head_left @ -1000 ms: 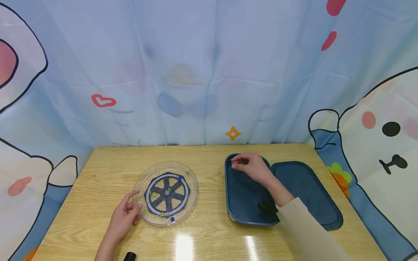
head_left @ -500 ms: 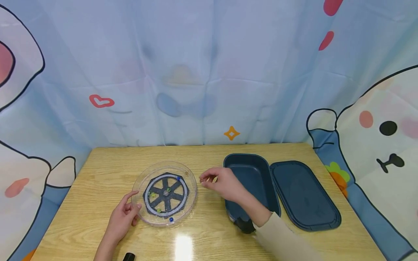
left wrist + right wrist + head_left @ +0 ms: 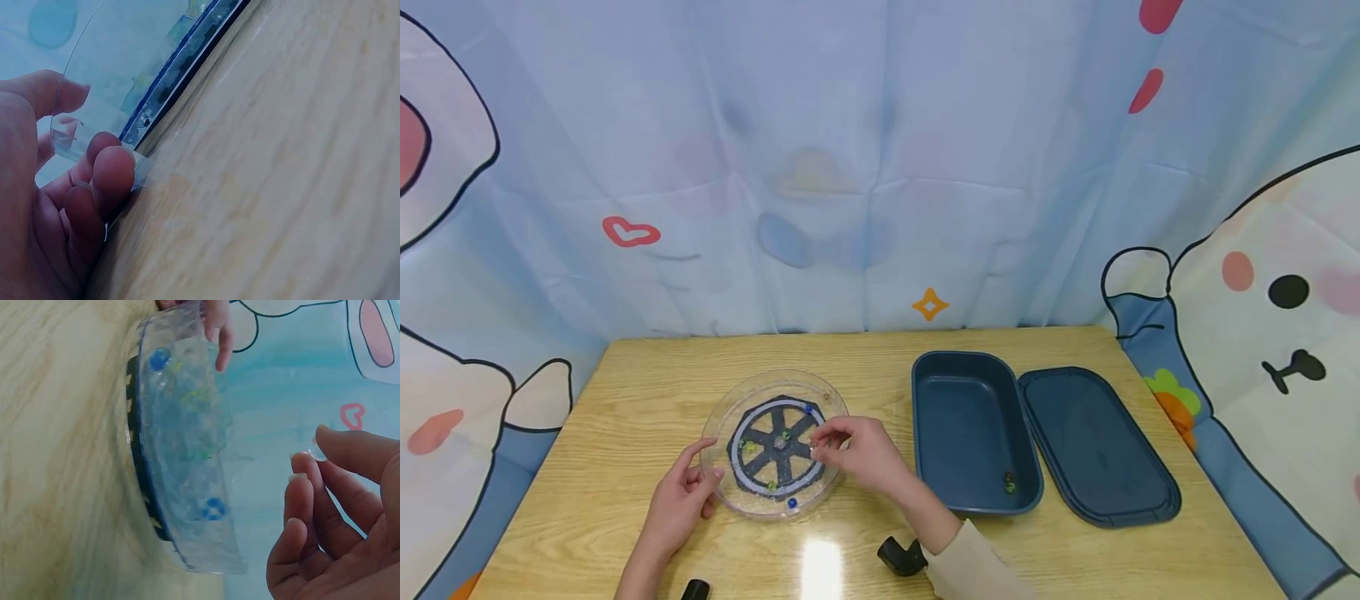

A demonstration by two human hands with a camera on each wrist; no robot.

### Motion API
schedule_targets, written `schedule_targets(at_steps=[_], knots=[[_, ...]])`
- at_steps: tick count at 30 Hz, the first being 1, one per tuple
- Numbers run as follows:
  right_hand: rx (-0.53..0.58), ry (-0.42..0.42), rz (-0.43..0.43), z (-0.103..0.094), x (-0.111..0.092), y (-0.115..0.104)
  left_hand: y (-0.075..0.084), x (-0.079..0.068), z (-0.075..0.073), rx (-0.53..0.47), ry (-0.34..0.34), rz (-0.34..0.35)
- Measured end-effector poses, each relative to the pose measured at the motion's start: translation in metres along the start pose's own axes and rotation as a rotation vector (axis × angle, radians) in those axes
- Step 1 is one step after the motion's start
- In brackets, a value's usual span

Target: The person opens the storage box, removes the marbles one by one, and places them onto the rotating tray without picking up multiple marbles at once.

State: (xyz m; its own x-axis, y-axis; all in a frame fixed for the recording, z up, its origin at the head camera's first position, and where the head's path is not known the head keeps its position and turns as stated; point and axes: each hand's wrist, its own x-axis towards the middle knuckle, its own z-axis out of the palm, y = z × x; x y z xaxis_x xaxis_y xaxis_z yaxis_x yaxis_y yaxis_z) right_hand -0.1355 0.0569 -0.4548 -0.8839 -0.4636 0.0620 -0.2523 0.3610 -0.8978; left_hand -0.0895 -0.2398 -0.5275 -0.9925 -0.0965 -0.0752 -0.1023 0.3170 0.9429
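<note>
A clear round dish point(image 3: 838, 398) rests on the table at left of centre, above a dark wheel shape point(image 3: 783, 471) with several spokes and a pale ring. Blue marbles point(image 3: 792, 503) and yellow-green marbles point(image 3: 749, 447) lie in it. My left hand point(image 3: 681, 496) grips the dish's left rim, fingers on both sides of the wall in the left wrist view. Over the dish's right part, my right hand point(image 3: 865, 454) pinches a small clear marble point(image 3: 315, 450) between thumb and fingertips. A deep navy box point(image 3: 966, 433) stands to the right, with small red and green marbles point(image 3: 1010, 482) near its front corner.
A navy lid point(image 3: 1101, 446) lies flat against the box's right side. Black wrist devices point(image 3: 902, 557) sit by both forearms. Behind the wooden table point(image 3: 662, 367) hangs a blue cartoon curtain point(image 3: 820, 125).
My right hand has come left from over the navy box to over the dish, holding the clear marble. The box's inside now shows. My left hand stays on the rim.
</note>
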Motion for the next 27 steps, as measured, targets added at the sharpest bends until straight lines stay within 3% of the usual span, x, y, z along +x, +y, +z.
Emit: schedule_targets(at_steps=[7, 18, 23, 27], knots=[[0.044, 0.007, 0.027, 0.006, 0.003, 0.007, -0.001, 0.0, 0.0, 0.006, 0.002, -0.005], [0.008, 0.008, 0.031, 0.008, 0.005, 0.007, 0.001, -0.001, 0.001, -0.005, -0.001, -0.008], [-0.007, 0.026, 0.035, -0.004, 0.002, 0.0, 0.0, -0.001, 0.0, -0.003, 0.003, -0.006], [-0.03, 0.044, -0.006, -0.028, -0.004, -0.006, 0.0, 0.0, 0.0, -0.008, 0.002, -0.005]])
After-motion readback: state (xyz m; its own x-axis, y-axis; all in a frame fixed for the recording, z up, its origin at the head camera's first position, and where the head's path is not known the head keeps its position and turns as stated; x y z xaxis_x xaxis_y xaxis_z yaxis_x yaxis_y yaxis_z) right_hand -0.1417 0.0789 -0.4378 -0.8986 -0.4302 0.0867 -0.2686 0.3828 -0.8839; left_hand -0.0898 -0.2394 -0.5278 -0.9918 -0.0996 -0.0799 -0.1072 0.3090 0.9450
